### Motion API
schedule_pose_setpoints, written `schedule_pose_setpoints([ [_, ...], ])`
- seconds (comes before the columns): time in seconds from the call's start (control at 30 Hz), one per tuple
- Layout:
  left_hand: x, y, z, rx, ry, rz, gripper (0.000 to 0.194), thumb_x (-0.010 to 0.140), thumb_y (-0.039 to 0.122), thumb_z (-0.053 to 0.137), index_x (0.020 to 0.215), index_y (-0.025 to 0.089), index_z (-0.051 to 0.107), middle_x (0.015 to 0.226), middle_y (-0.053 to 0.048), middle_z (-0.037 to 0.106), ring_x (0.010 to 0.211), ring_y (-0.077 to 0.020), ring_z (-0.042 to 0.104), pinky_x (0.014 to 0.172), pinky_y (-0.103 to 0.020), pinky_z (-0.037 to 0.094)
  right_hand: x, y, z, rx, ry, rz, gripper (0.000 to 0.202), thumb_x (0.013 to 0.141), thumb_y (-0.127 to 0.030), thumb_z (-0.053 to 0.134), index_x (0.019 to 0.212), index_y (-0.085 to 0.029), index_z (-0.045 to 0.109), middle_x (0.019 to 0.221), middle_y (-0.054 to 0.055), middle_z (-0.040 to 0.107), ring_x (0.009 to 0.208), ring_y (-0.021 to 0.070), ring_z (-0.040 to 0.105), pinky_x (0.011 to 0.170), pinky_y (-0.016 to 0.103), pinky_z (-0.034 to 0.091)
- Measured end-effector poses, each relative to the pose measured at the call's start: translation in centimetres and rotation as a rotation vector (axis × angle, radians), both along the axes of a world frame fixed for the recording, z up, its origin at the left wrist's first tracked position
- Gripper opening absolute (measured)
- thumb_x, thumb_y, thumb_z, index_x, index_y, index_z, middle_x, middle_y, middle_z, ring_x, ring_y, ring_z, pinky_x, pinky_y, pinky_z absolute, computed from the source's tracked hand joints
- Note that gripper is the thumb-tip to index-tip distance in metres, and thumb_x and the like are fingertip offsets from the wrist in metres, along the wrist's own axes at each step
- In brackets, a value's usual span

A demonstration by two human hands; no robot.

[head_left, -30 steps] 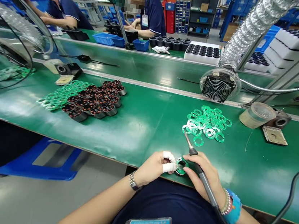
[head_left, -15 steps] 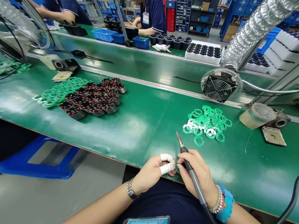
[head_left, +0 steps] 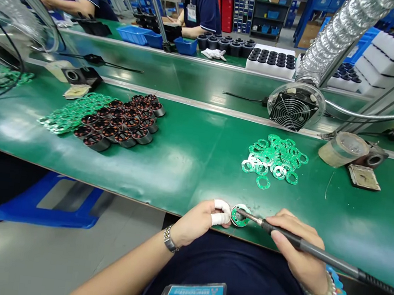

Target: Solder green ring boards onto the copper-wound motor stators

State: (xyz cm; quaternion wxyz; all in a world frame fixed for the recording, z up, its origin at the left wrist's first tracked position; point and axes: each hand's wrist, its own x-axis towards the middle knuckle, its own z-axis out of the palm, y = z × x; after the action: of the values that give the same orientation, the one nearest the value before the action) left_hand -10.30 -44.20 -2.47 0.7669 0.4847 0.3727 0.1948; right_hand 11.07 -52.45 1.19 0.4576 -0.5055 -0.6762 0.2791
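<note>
Left hand (head_left: 200,220) pinched ring (head_left: 242,223) by edge — right hand (head_left: 303,249) gripped iron (head_left: 334,261) — tip (head_left: 248,215) over ring, perhaps touching.

I sit or stand at a green-topped table (head_left: 179,174); pale patches of reflected light show on its surface. Below, to my left: grey floor (head_left: 123,224), blue plastic stool (head_left: 69,219). Across the room I note a red cabinet (head_left: 226,14), small-drawer unit (head_left: 243,8), dark open shelving (head_left: 260,10) and, farther right, a blue rack (head_left: 302,29).
</note>
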Motion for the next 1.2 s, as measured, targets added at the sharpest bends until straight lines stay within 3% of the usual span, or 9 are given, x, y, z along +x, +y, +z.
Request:
schedule_pose_setpoints([
  [0.4, 0.11, -0.05, 0.35, 0.037, 0.023, -0.023, 0.01, 0.07, 0.022, 0.062, 0.07, 0.015, 0.055, 0.072, 0.001, 0.054, 0.07, -0.0132, 0.053, 0.074, -0.027, 0.038, -0.11, 0.33, 0.23, -0.099, 0.038, 0.023, 0.016, 0.082, -0.014, 0.055, 0.091, -0.02, 0.067, 0.075, 0.002, 0.065, 0.067, 0.0137, 0.058, 0.061, 0.027, 0.045],
  [0.77, 0.05, -0.09, 0.29, 0.023, 0.03, -0.009, 0.018, 0.07, 0.03, 0.064, 0.071, 0.014, 0.054, 0.069, 0.0, 0.057, 0.07, -0.0144, 0.054, 0.074, -0.028, 0.038, -0.28, 0.51, 0.52, -0.106, 0.014, 0.046, 0.015, 0.082, -0.014, 0.055, 0.089, -0.018, 0.067, 0.071, 0.004, 0.064, 0.064, 0.0145, 0.057, 0.058, 0.027, 0.045],
  [1.2, 0.18, -0.18, 0.65, 0.024, 0.042, 0.012, 0.017, 0.069, 0.029, 0.064, 0.068, 0.015, 0.054, 0.067, 0.0, 0.058, 0.069, -0.0146, 0.054, 0.072, -0.028, 0.039, -0.21, 0.5, 0.63, 0.022, -0.021, 0.068, 0.02, 0.08, -0.011, 0.055, 0.096, -0.019, 0.065, 0.074, 0.004, 0.064, 0.066, 0.0156, 0.058, 0.058, 0.029, 0.047],
])
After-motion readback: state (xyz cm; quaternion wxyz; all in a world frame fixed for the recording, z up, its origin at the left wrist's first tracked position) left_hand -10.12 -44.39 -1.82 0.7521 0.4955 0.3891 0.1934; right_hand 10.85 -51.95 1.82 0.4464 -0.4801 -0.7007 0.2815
